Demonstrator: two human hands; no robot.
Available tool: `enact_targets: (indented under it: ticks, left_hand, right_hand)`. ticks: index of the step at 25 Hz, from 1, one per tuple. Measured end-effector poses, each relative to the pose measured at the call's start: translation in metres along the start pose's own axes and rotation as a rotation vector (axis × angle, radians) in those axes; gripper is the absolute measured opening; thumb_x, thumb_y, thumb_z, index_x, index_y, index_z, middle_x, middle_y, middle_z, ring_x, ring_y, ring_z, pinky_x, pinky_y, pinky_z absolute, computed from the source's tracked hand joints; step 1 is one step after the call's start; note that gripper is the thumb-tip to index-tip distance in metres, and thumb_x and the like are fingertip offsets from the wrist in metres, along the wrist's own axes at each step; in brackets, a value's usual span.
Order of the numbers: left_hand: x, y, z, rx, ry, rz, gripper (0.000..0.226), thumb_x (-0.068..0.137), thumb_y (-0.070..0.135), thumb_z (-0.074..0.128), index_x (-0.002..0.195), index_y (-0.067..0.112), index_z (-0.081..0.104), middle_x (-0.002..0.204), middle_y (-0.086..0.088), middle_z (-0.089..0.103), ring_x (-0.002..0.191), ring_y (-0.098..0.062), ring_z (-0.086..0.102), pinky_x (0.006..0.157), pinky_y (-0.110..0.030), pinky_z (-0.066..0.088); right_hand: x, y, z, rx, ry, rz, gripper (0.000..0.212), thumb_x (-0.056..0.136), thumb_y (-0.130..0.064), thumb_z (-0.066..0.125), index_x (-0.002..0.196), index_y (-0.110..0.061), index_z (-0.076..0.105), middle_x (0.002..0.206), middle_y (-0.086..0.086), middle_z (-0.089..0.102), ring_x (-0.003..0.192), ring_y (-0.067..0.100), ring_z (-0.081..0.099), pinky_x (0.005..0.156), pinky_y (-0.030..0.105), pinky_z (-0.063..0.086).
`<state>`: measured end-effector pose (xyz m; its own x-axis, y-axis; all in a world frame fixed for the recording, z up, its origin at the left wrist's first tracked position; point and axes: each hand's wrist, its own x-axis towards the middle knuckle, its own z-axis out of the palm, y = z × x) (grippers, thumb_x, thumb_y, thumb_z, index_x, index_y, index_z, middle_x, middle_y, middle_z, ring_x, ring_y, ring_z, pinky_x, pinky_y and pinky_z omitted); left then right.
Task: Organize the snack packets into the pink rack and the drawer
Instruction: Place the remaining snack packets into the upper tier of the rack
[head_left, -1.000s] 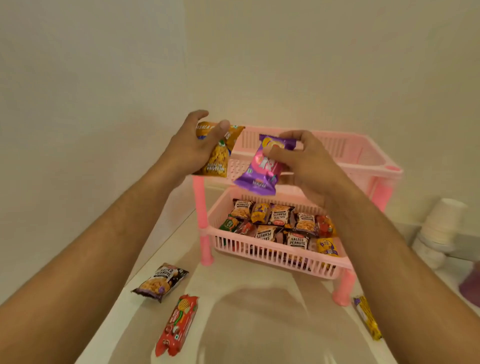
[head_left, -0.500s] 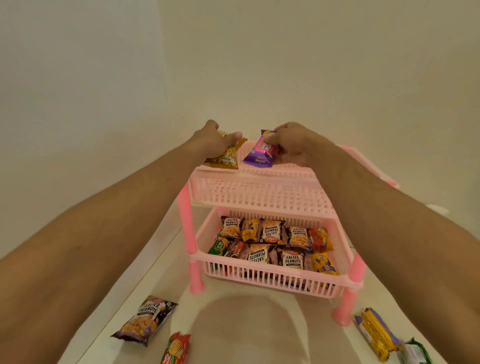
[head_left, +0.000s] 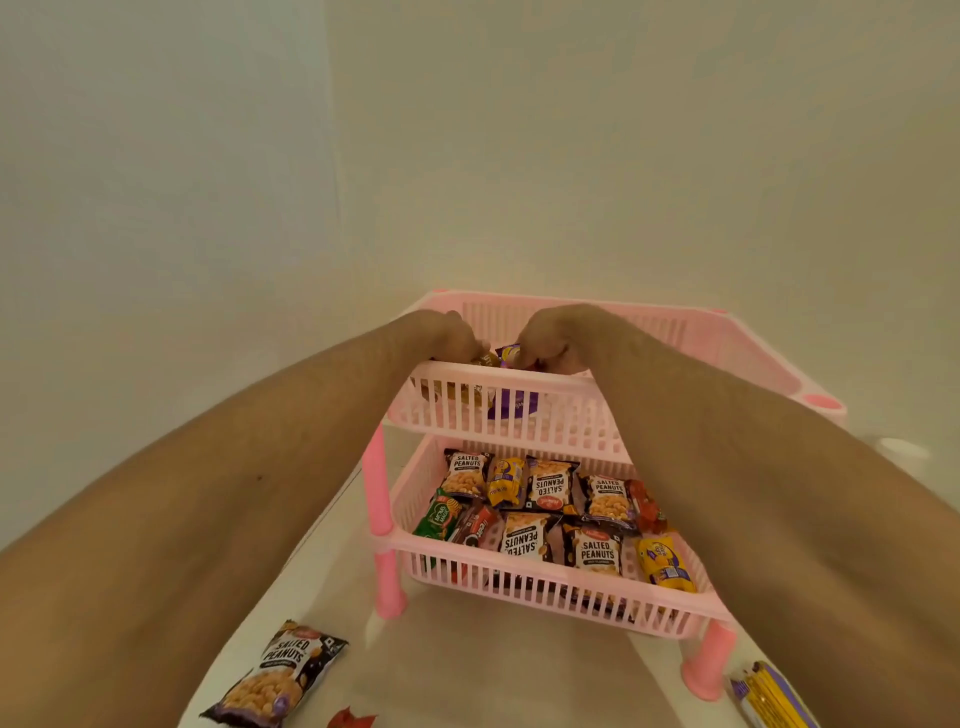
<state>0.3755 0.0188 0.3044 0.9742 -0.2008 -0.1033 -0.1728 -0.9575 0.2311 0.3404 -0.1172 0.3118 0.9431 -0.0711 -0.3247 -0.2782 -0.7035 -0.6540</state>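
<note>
While each hand (head_left: 441, 338) (head_left: 558, 338) lowers a gripped packet (head_left: 511, 408) into pink rack's (head_left: 753, 364) top tier, peanut packets (head_left: 540, 512) fill lower tier.

Two bare forearms are seen entering from the lower corners of the view. No sleeve edge is visible on either arm within the frame; both are uncovered as far as the picture's borders. Fine hair is noted along both forearms, and a small dark mole is observed on the left forearm (head_left: 259, 477). The left hand (head_left: 441, 338) and the right hand (head_left: 556, 338) are shown from the back, ungloved. Knuckle folds are discernible on the right hand. Fingertips are hidden from the camera.
</note>
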Motion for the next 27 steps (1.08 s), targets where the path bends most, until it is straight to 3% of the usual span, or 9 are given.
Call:
enact_targets:
  ticks: [2, 4, 6, 10, 14, 17, 22, 27]
  left_hand:
    - [0.000, -0.002, 0.000, 0.023, -0.042, -0.017, 0.050, 0.097, 0.037, 0.053, 0.134, 0.004, 0.045, 0.087, -0.008, 0.064, 0.076, -0.021, 0.069, 0.058, -0.036, 0.056]
    - [0.001, -0.005, 0.000, 0.065, -0.084, -0.023, 0.048, 0.094, 0.027, 0.058, 0.134, 0.004, 0.046, 0.089, -0.009, 0.067, 0.082, -0.023, 0.072, 0.073, -0.041, 0.060]
    - [0.003, -0.008, 0.002, 0.101, -0.110, -0.027, 0.042, 0.094, 0.023, 0.058, 0.131, 0.005, 0.050, 0.093, -0.010, 0.069, 0.088, -0.025, 0.072, 0.084, -0.043, 0.058]
    - [0.005, -0.010, 0.001, 0.168, -0.119, 0.025, 0.029, 0.092, 0.024, 0.062, 0.117, 0.008, 0.064, 0.099, -0.007, 0.073, 0.085, -0.023, 0.072, 0.085, -0.042, 0.057]
    - [-0.006, -0.006, 0.001, 0.150, 0.146, 0.106, 0.029, 0.088, 0.019, 0.067, 0.115, 0.011, 0.064, 0.102, -0.007, 0.071, 0.081, -0.019, 0.069, 0.073, -0.032, 0.058]
    - [-0.021, -0.004, -0.002, -0.041, 0.397, 0.149, 0.021, 0.090, 0.018, 0.061, 0.109, 0.011, 0.066, 0.106, -0.009, 0.069, 0.088, -0.025, 0.067, 0.079, -0.037, 0.058]
    - [-0.073, -0.018, 0.008, -0.304, 0.769, 0.266, 0.015, 0.090, 0.027, 0.059, 0.099, 0.018, 0.068, 0.107, -0.002, 0.063, 0.090, -0.017, 0.059, 0.074, -0.030, 0.044]
    - [-0.124, -0.051, 0.048, -0.498, 1.035, 0.352, 0.014, 0.090, 0.026, 0.059, 0.094, 0.014, 0.065, 0.103, -0.002, 0.057, 0.085, -0.012, 0.057, 0.075, -0.022, 0.045]
  right_hand:
    - [0.001, 0.000, 0.002, -0.101, 0.012, -0.009, 0.040, 0.095, 0.001, 0.052, 0.134, 0.008, 0.046, 0.139, 0.025, 0.051, 0.128, 0.036, 0.051, 0.107, 0.042, 0.041]
    - [0.001, 0.001, 0.003, -0.139, 0.054, -0.042, 0.040, 0.094, 0.001, 0.052, 0.134, 0.007, 0.049, 0.142, 0.022, 0.049, 0.129, 0.032, 0.050, 0.104, 0.034, 0.040]
    - [0.002, 0.001, 0.004, -0.230, 0.057, -0.058, 0.037, 0.095, -0.004, 0.053, 0.131, 0.005, 0.052, 0.139, 0.020, 0.053, 0.118, 0.026, 0.057, 0.099, 0.027, 0.043]
    - [0.004, -0.002, 0.007, -0.498, 0.053, -0.048, 0.034, 0.100, -0.018, 0.051, 0.127, 0.001, 0.056, 0.131, 0.015, 0.059, 0.116, 0.030, 0.060, 0.101, 0.043, 0.048]
    - [-0.005, -0.002, 0.010, -0.705, 0.126, -0.069, 0.035, 0.096, -0.022, 0.057, 0.126, -0.003, 0.059, 0.129, 0.011, 0.060, 0.115, 0.027, 0.059, 0.096, 0.038, 0.049]
    - [-0.015, -0.001, 0.008, -0.553, 0.248, -0.111, 0.040, 0.097, -0.030, 0.057, 0.124, -0.001, 0.057, 0.130, 0.013, 0.059, 0.116, 0.030, 0.058, 0.098, 0.040, 0.048]
    - [-0.058, 0.008, 0.022, -0.255, 0.700, -0.413, 0.049, 0.095, -0.039, 0.056, 0.132, -0.007, 0.053, 0.137, 0.011, 0.055, 0.124, 0.028, 0.052, 0.100, 0.038, 0.042]
    - [-0.115, 0.040, 0.080, -0.121, 0.896, -0.758, 0.044, 0.093, -0.039, 0.056, 0.129, -0.014, 0.058, 0.135, 0.003, 0.058, 0.127, 0.020, 0.050, 0.105, 0.031, 0.035]
